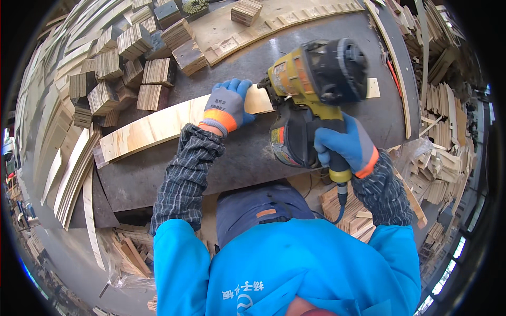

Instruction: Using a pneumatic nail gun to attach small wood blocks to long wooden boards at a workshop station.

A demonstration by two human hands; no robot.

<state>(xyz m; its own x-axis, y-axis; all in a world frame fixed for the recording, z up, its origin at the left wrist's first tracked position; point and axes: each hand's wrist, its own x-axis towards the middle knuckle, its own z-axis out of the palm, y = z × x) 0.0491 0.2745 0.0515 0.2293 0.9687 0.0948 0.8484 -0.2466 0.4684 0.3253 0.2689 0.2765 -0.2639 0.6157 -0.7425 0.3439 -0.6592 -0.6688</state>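
Observation:
A long pale plywood strip [153, 125] lies across the dark worktable [153, 174]. My left hand [226, 108], in a blue and grey glove with an orange cuff, grips the strip near its middle, fingers curled over it. My right hand [342, 142], gloved alike, is closed round the handle of a yellow and black nail gun [311, 68] with a round magazine and a hose at the handle's base. The gun's nose is at the strip, just right of my left hand; whether it touches the wood is unclear. The gun hides part of the strip.
Plywood blocks [134, 42] are piled at the back left, beside long strips [74, 174]. A slatted board [284, 29] lies along the back, with a nail coil [195, 8] nearby. A red-handled tool [392, 73] lies at the right. Wood offcuts [443, 163] lie beyond the table.

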